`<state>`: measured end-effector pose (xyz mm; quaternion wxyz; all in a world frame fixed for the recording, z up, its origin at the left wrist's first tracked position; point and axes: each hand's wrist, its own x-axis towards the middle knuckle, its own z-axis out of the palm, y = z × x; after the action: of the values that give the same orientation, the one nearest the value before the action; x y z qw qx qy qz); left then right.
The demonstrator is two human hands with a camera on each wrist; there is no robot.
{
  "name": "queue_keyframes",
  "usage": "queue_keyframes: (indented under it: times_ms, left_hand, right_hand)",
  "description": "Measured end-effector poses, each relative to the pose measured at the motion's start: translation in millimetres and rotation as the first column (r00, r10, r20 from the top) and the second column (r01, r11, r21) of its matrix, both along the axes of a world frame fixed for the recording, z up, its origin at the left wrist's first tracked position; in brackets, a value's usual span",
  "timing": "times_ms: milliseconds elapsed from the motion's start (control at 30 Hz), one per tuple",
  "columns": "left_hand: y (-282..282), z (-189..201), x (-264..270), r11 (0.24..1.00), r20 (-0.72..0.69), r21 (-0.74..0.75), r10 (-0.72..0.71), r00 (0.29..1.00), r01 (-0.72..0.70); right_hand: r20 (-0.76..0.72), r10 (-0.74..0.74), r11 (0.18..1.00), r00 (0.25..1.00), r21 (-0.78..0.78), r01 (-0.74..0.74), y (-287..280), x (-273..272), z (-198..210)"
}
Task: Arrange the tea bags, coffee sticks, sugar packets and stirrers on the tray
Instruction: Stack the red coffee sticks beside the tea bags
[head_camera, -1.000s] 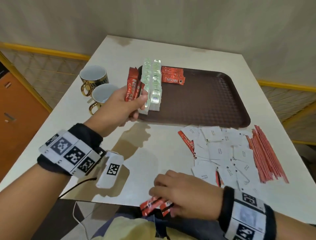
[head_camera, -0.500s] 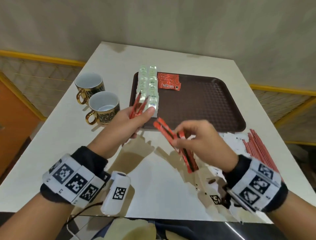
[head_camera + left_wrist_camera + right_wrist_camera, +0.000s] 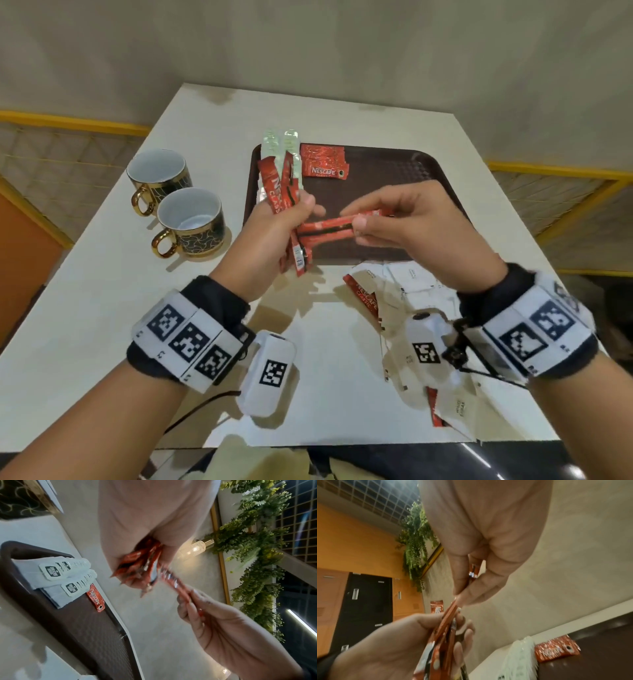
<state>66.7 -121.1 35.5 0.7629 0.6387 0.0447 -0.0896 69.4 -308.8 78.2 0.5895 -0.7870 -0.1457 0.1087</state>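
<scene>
Above the near left part of the brown tray [image 3: 404, 171], my left hand [image 3: 294, 219] grips a bundle of red coffee sticks [image 3: 277, 192] held upright. My right hand [image 3: 380, 219] pinches more red coffee sticks [image 3: 325, 229] level, with their far ends against the left hand's bundle. In the right wrist view the right hand [image 3: 462, 595] pinches the sticks [image 3: 448, 618] between thumb and fingers. Two rows of tea bags [image 3: 282, 147] lie at the tray's far left, with a small pile of coffee sticks [image 3: 323, 162] beside them. Tea bags [image 3: 65, 572] show in the left wrist view.
Two dark, gold-handled cups [image 3: 186, 219] stand left of the tray. White sugar packets [image 3: 414, 277] and a loose coffee stick [image 3: 363, 294] lie scattered on the white table [image 3: 102, 308] below the right hand. The table's near edge is close to my body.
My right hand lifted coffee sticks from the table's near edge and carried them up to the left hand's bundle. The left hand stayed above the tray's left side.
</scene>
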Motion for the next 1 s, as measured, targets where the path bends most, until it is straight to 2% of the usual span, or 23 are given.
queue_keyframes:
  times_ms: [100,167,267,333,400,433,467,500,533,567,633,700,733,767,833,900,933,1000]
  left_hand:
    - [-8.8,10.4,-1.3,0.98,0.017,-0.012,-0.198,0.98,0.198]
    - [-10.5,16.3,-1.4,0.95,-0.005,-0.037,-0.31,0.951,0.31]
    - [-7.0,17.5,-0.8,0.916,-0.036,0.009,-0.4,0.916,0.4]
    - [-3.2,13.7,-1.0,0.918,-0.06,0.041,-0.392,0.918,0.395]
    - [2.1,8.5,-1.6,0.936,-0.082,0.041,-0.347,0.934,0.351]
    - [4.4,6.0,-1.7,0.943,-0.094,0.033,-0.327,0.94,0.331]
    - [6.5,3.9,-1.7,0.948,-0.101,0.032,-0.312,0.945,0.317]
    - [7.3,2.6,-1.9,0.951,-0.104,0.033,-0.302,0.948,0.307]
    - [7.0,1.9,-2.2,0.953,-0.105,0.034,-0.296,0.949,0.301]
    - [6.1,1.7,-2.6,0.954,-0.107,0.029,-0.292,0.95,0.297]
    - [3.3,2.6,-3.1,0.956,-0.106,0.023,-0.288,0.952,0.292]
    - [2.0,4.9,-3.6,0.96,-0.102,0.017,-0.278,0.955,0.281]
    - [2.7,5.6,-3.4,0.963,-0.098,0.009,-0.267,0.959,0.269]
    - [3.6,5.8,-3.3,0.967,-0.094,0.001,-0.253,0.963,0.254]
    - [6.3,6.7,-3.6,0.972,-0.092,-0.003,-0.234,0.968,0.235]
    - [9.5,7.1,-4.4,0.973,-0.088,0.007,-0.227,0.97,0.229]
    - [11.2,7.0,-4.5,0.974,-0.085,0.01,-0.224,0.971,0.226]
    - [13.5,7.6,-4.5,0.977,-0.082,0.005,-0.212,0.974,0.213]
  right_hand:
    - [0.075,0.103,0.982,0.992,-0.166,-0.089,3.4,10.5,11.7]
    - [0.232,0.08,0.954,0.969,-0.299,-0.007,6.3,18.6,12.6]
    - [0.486,0.08,0.865,0.871,-0.467,0.181,4.4,26.9,7.1]
    - [0.493,0.019,0.866,0.87,-0.442,0.231,-4.0,29.1,0.7]
    - [0.411,-0.036,0.861,0.911,-0.45,0.237,-14.4,27.6,-14.1]
    - [0.355,-0.008,0.8,0.935,-0.558,0.219,-18.5,25.2,-24.9]
    - [0.279,0.05,0.682,0.959,-0.711,0.171,-20.1,21.9,-36.5]
    - [0.184,0.104,0.526,0.977,-0.844,0.103,-18.8,17.7,-48.6]
    - [0.109,0.136,0.375,0.985,-0.926,0.051,-14.9,13.1,-58.8]
    - [0.07,0.159,0.269,0.985,-0.963,0.025,-10.5,9.6,-66.9]
    - [0.083,0.217,0.197,0.973,-0.98,0.04,-4.3,6.4,-75.5]
    - [0.108,0.261,0.201,0.959,-0.978,0.056,-3.6,7.5,-76.8]
    - [0.097,0.25,0.23,0.963,-0.972,0.038,-4.7,8.6,-75.2]
    - [0.081,0.223,0.279,0.971,-0.96,0.016,-7.5,9.8,-71.7]
    - [0.092,0.164,0.43,0.982,-0.903,0.013,-18.3,13.0,-60.1]
    - [0.192,0.123,0.513,0.974,-0.852,0.103,-33.9,17.5,-45.2]
    - [0.25,0.114,0.517,0.961,-0.841,0.158,-43.7,18.2,-37.8]
    - [0.304,0.105,0.454,0.947,-0.862,0.226,-63.5,15.1,-29.6]
